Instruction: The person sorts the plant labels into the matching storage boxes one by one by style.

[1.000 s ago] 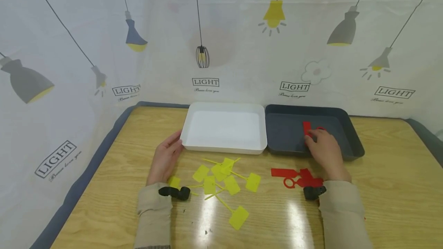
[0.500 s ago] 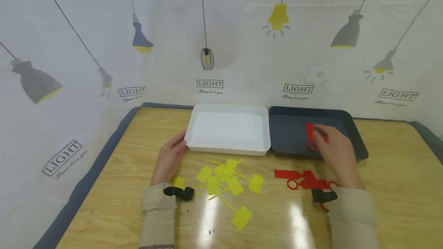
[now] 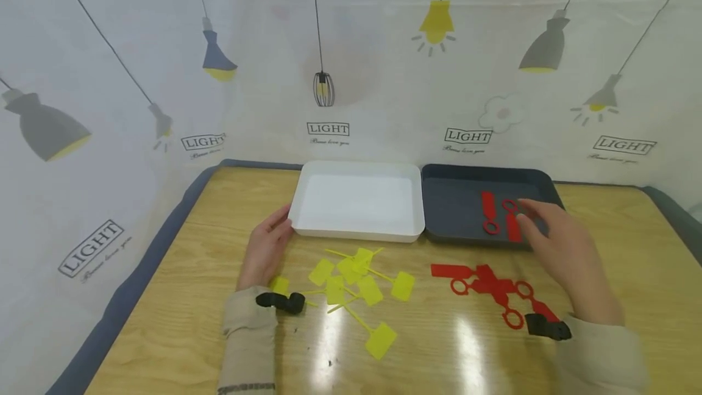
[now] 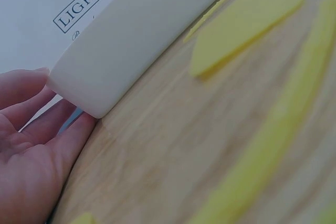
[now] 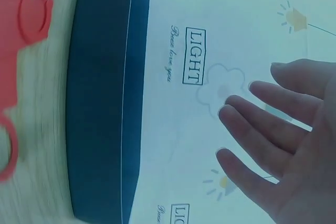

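At the left side of the white tray (image 3: 356,235), my left hand (image 3: 265,252) rests with its fingertips against the corner wall; the left wrist view shows the fingers (image 4: 31,85) at the rim and lower corner. My right hand (image 3: 565,249) hovers over the right part of the dark grey tray (image 3: 455,236), fingers spread and holding nothing, as the right wrist view shows. Inside that tray lie two red ring-ended tags, one red tag (image 3: 489,207) upright to the left and another red tag (image 3: 513,226) close by my fingertips, partly hidden.
Several yellow tag ties (image 3: 335,291) lie scattered in front of the white tray. A loose pile of red ring-ended tags (image 3: 488,279) lies before the dark tray. Behind both trays hangs a printed cloth (image 3: 384,90) with lamp pictures.
My right hand has let go of a red tag in the dark tray and drawn back to the right, its fingers opening. My left hand stays at the white tray.
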`<state>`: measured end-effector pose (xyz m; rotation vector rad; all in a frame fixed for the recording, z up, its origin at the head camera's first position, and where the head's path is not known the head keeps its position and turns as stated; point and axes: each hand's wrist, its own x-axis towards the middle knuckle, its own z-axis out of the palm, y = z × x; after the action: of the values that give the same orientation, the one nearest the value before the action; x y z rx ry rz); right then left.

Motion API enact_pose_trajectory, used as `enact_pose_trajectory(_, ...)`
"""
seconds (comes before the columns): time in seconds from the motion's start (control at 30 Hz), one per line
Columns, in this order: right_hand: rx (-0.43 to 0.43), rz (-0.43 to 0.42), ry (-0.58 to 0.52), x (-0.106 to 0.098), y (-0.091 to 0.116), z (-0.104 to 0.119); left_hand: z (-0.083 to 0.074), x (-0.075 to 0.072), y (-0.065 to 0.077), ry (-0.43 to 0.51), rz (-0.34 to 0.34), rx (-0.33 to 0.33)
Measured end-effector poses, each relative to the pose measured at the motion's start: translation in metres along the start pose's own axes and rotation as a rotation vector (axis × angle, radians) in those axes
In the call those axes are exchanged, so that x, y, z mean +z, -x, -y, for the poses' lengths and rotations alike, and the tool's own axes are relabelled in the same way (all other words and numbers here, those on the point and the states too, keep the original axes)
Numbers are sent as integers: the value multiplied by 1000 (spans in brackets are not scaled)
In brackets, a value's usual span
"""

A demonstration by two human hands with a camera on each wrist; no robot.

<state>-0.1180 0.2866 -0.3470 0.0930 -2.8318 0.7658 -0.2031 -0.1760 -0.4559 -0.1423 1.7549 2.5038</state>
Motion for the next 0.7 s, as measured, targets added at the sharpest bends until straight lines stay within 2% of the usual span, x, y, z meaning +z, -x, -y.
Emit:
enact_pose_trajectory(0.47,26,71,57,-10,17,-10,0,0,-2,16,18,5)
enact_pose_trajectory(0.7,-12,132,51,-6,16,-8,1,-1,-1,10,10,6)
